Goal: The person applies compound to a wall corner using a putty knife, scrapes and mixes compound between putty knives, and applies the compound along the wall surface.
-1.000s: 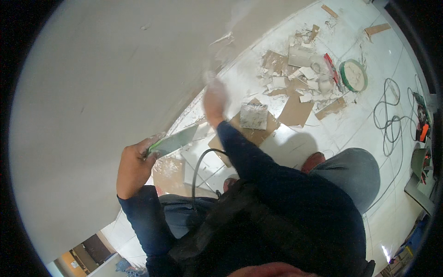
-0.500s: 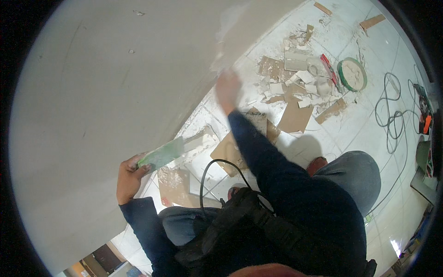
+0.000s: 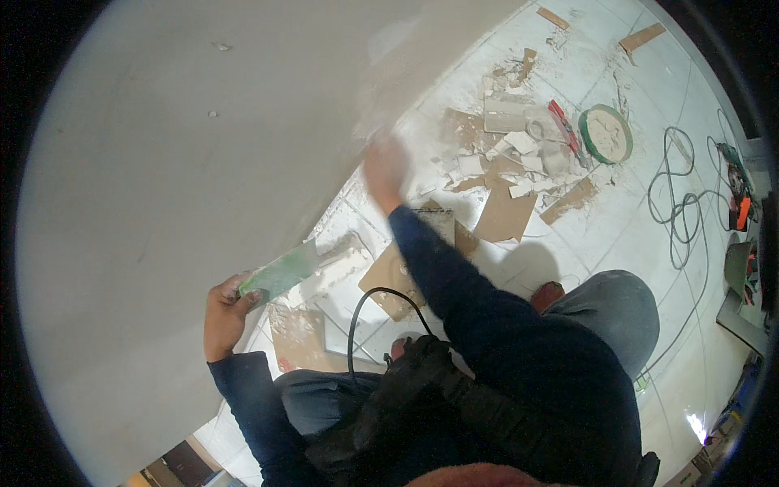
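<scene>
My left hand (image 3: 225,321) is closed on one end of a green, flat rectangular piece (image 3: 286,272) with pale powdery smears. That piece slants up and to the right beside the grey wall (image 3: 187,187). Farther off, my right hand (image 3: 384,169) reaches to the foot of the wall, where the surface looks pale and streaked. Motion smears its fingers, so whether it holds anything does not show. Below the green piece, a whitish smeared strip (image 3: 341,264) lies on the tiles.
Brown board scraps (image 3: 505,213) and broken white flakes litter the tiled floor. A round green tub (image 3: 606,134) of whitish material stands beyond, beside a red-handled tool (image 3: 568,130). A looped cord (image 3: 680,211) lies at the right. A black cable (image 3: 353,325) arches near my knees.
My right hand, blurred in both frames, has shifted slightly nearer along the wall's foot. My left hand keeps its hold on the green piece. The whole view has shifted a little.
</scene>
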Available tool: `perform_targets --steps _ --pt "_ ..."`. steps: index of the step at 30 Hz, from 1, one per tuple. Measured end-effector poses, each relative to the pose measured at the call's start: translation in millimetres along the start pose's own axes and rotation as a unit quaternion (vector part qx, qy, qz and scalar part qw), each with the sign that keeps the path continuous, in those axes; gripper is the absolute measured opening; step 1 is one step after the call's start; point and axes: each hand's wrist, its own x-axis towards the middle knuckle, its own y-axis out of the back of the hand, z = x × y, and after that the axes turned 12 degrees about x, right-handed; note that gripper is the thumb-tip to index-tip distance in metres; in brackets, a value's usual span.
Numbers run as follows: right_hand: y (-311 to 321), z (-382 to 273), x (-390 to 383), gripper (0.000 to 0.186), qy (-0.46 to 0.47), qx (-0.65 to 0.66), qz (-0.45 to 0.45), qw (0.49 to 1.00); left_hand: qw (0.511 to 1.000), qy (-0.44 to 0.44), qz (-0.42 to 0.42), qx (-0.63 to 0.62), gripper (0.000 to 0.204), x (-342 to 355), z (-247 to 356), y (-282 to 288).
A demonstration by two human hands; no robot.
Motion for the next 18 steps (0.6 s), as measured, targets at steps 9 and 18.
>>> perform_targets --steps 9,18 --pt "21.4 23.3 174.4 0.022 -0.030 -0.115 0.070 0.990 1.000 -0.018 0.022 0.001 0.030 -1.8 15.1 1.0" --pt "39.3 46.4 132.1 0.026 0.047 -0.077 0.139 0.986 1.000 -0.029 0.010 0.002 0.027 2.8 22.8 -10.7"
